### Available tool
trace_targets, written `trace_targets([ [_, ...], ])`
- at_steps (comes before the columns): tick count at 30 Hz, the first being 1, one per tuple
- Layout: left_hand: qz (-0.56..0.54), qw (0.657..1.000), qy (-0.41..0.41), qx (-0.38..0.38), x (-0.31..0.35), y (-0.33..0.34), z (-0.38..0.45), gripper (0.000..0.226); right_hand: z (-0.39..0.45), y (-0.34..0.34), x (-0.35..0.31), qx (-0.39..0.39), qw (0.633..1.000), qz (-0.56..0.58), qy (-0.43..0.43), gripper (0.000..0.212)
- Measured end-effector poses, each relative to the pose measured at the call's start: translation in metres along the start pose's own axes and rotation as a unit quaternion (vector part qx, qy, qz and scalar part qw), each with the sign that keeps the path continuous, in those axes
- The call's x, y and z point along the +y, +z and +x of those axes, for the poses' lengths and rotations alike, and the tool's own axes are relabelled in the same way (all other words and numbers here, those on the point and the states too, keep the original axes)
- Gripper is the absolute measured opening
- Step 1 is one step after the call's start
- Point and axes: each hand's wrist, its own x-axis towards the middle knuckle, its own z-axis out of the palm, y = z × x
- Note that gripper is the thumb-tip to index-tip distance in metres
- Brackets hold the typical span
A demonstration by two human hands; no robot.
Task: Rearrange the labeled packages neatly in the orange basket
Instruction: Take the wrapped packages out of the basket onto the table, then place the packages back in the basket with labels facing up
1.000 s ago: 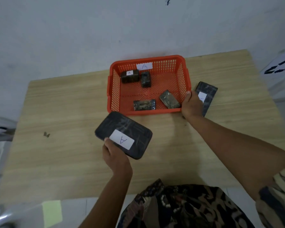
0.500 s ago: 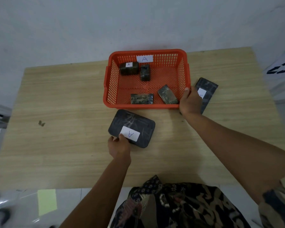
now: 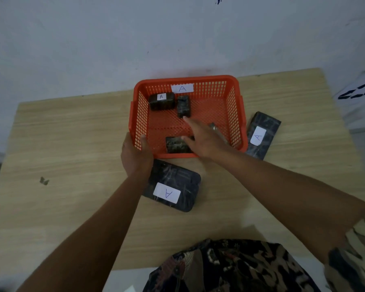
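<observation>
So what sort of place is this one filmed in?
Probably a plain room set up for a sorting exercise, not a home kitchen or a shop: a bare wooden table against a blank white wall, with just an orange basket and A-labelled wrapped packages.

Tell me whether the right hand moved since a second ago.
Yes. The right hand left the basket's right near corner and now reaches inside it, over the packages.

"A" on basket label (image 3: 182, 88), three package labels (image 3: 167, 193), small one perhaps
</observation>
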Motion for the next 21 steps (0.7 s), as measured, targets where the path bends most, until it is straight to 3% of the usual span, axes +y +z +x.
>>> trace_targets([
  [5, 0.015, 1.000, 0.016, -0.009, -0.006, 0.002, 0.029, 0.032, 0.026, 0.010, -0.005, -0.114, 0.988, -0.061, 0.078, 0.031],
  [8, 0.013, 0.999, -0.024, -0.033, -0.015, 0.005, 0.039, 0.035, 0.032, 0.012, -0.006, -0.119, 0.983, -0.093, 0.099, 0.016],
  [13, 0.010, 0.999, -0.020, -0.039, -0.015, 0.006, 0.038, 0.040, 0.025, 0.007, -0.006, -0.104, 0.988, -0.044, 0.110, 0.015],
  [15, 0.005, 0.999, -0.021, -0.039, -0.014, 0.006, 0.038, 0.040, 0.018, 0.004, -0.004, -0.087, 0.990, 0.001, 0.113, 0.019],
  [17, 0.003, 0.999, -0.019, -0.044, -0.013, 0.005, 0.037, 0.040, 0.006, 0.000, -0.003, -0.060, 0.992, 0.027, 0.106, 0.038],
  [19, -0.001, 0.999, -0.016, -0.045, -0.013, 0.005, 0.036, 0.040, -0.011, -0.004, -0.003, 0.011, 0.996, 0.031, 0.085, 0.053],
  [21, -0.002, 0.999, -0.009, -0.042, -0.012, 0.004, 0.035, 0.040, -0.035, -0.007, -0.002, 0.122, 0.991, 0.041, 0.042, 0.045],
])
